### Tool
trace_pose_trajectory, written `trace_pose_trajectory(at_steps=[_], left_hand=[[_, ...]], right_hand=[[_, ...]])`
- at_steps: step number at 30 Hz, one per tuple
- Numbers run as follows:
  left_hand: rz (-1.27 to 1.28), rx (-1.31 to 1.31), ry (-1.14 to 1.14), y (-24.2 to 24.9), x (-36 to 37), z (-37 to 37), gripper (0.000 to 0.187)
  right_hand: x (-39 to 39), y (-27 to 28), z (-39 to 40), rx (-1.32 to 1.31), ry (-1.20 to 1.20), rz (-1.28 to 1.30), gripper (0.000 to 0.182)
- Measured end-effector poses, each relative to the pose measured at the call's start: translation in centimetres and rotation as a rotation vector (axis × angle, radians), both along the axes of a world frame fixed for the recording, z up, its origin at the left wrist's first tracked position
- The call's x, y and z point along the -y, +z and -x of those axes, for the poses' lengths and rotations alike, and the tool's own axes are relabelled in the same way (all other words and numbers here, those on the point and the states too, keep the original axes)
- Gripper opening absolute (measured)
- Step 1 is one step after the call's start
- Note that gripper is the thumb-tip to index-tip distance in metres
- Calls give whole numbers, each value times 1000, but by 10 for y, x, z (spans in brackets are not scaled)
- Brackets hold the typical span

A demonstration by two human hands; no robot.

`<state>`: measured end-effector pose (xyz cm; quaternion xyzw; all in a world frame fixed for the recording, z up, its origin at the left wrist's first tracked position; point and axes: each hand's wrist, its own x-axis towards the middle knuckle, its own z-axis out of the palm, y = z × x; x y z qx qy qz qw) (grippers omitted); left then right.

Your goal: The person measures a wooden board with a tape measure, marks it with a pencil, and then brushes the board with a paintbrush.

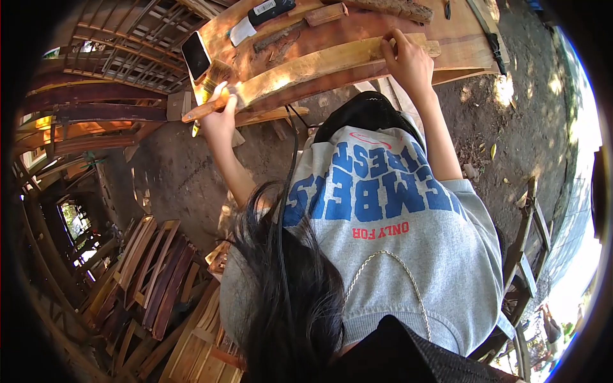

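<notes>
A long pale wooden strip (306, 69) lies along the near edge of the wooden table (460, 48). My left hand (220, 115), at the strip's left end, is wrapped round the wooden handle of a brush (206, 108). Its bristles are hard to make out in the bright light. Near the strip's right end, my right hand (407, 59) has its thumb and a finger bent together at the wood; whether they pinch it is unclear. Beyond my left hand rests a phone (196, 56) with a dark screen.
Farther back on the table are a black roll with a white label (271, 11), a reddish wood block (326, 15) and a rough bark-edged piece (399, 9). Wooden frames (150, 274) stand at lower left, and slatted racks (128, 45) at upper left. A dark cable (295, 137) hangs near my body.
</notes>
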<state>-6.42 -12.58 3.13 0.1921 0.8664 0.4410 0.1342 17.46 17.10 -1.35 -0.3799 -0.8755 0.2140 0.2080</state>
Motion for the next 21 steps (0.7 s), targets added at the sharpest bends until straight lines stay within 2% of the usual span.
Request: trace_pose_trajectory(at_steps=[1, 3, 5, 7, 10, 13, 15, 16, 17, 19, 21], left_hand=[[-128, 88, -126, -1, -1, -1, 40], [-108, 116, -179, -3, -8, -14, 42], [-168, 199, 74, -5, -4, -11, 41], [-110, 21, 143, -11, 15, 3, 42], [-64, 29, 109, 0, 20, 4, 42], [-87, 144, 91, -6, 26, 8, 40], [60, -128, 226, -10, 36, 20, 39], [-98, -17, 223, -11, 42, 24, 37], [-97, -15, 225, -8, 40, 21, 37], [6, -28, 186, -4, 35, 15, 38], [65, -21, 249, -17, 50, 29, 37]], right_hand=[[0, -1, 0, -16, 1, -10, 18], [-6, -6, -13, -35, 2, -23, 18], [-5, -7, -13, -46, 5, -24, 18], [-5, -3, -13, -43, 9, -13, 18], [-5, -2, -13, -36, 13, -3, 19], [-5, -2, -13, -33, 16, -1, 19], [-5, -2, -13, -32, 19, 4, 19], [-5, 0, -12, -14, 18, 4, 20], [-4, 0, -12, 4, 17, 2, 20], [-5, -2, -10, -13, 23, 0, 19], [-5, -2, -10, -27, 27, 0, 19]])
